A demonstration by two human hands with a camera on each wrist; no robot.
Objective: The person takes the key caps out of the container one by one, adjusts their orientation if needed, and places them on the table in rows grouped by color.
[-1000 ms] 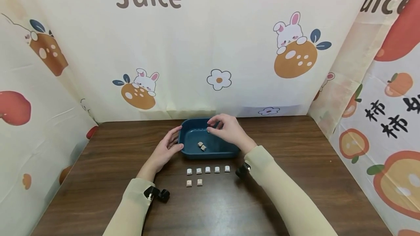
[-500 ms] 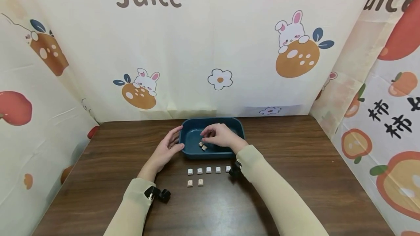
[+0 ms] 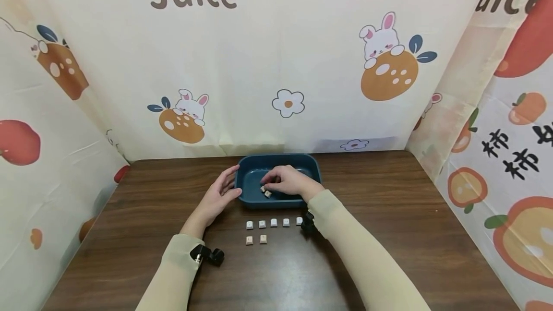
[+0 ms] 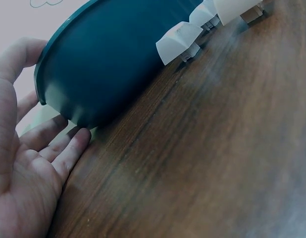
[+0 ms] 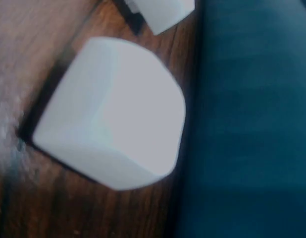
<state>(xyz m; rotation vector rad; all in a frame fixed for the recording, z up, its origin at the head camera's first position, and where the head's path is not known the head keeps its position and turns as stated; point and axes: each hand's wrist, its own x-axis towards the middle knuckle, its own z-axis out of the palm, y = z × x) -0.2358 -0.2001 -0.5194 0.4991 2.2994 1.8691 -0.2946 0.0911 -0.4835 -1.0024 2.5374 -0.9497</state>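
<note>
My left hand (image 3: 218, 196) rests against the left end of a dark blue tray (image 3: 270, 205), fingers along its outer wall and thumb at the rim. In the left wrist view, the fingertips (image 4: 78, 141) touch the tray's side (image 4: 108, 59) low by the table. My right hand (image 3: 287, 180) reaches down into the tray, fingertips bent together right at two small beige keycaps (image 3: 268, 194). I cannot tell whether a keycap is between the fingers. The right wrist view shows a white keycap (image 5: 113, 114) on the table beside the tray wall (image 5: 247, 119).
In front of the tray, a row of several white keycaps (image 3: 274, 223) stands on the brown wooden table (image 3: 367, 234). Nearer me is a second row of two beige keycaps (image 3: 263, 239). A printed curtain (image 3: 242, 61) hangs behind the table.
My right hand has moved left and toward me inside the tray, down to the two beige keycaps. My left hand has stayed at the tray's left end.
</note>
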